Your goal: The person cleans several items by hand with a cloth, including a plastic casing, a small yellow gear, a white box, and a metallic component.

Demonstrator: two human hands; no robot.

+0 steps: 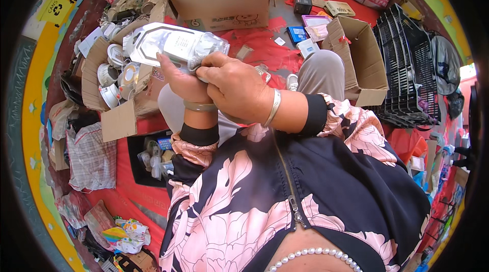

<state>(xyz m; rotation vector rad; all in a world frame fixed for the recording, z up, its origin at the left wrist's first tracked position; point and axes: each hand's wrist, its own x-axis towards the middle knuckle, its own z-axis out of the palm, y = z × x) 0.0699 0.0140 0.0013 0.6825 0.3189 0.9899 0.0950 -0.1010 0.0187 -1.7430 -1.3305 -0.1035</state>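
Note:
A clear plastic package [175, 45] with a white card and dark outlines is held out over my lap, lying nearly level. My left hand [184, 84] supports it from below, thumb up along its near side; the other left fingers are hidden. At the package's right end, my right hand [235, 82] is curled closed, its fingertips pinching the crumpled clear edge. To the left, beneath the package, stands an opened cardboard box [94, 63] of round white lamp-like fittings [130, 76].
An opened cardboard box [229, 20] stands ahead, with another [364, 53] right of my knee. Beyond that leans a black plastic crate [407, 63]. Small boxes, including a blue one [296, 34], lie on the red floor covering. A black tray [145, 170] sits left of my lap.

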